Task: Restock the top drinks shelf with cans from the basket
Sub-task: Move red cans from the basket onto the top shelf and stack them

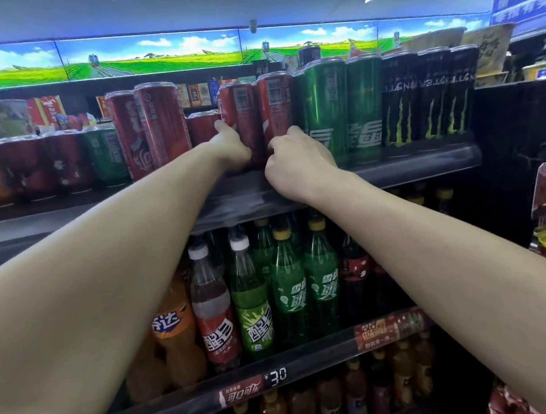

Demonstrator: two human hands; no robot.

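Grey top shelf (417, 164) edge, blue-lit ceiling (186, 6).

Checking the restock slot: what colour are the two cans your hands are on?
Both cans are red; head view.

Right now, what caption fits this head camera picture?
Left hand and right hand grip two red cola cans on the top shelf.

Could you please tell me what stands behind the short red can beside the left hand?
Behind the short red can, boxed goods show on a farther shelf; anything directly behind it is hidden.
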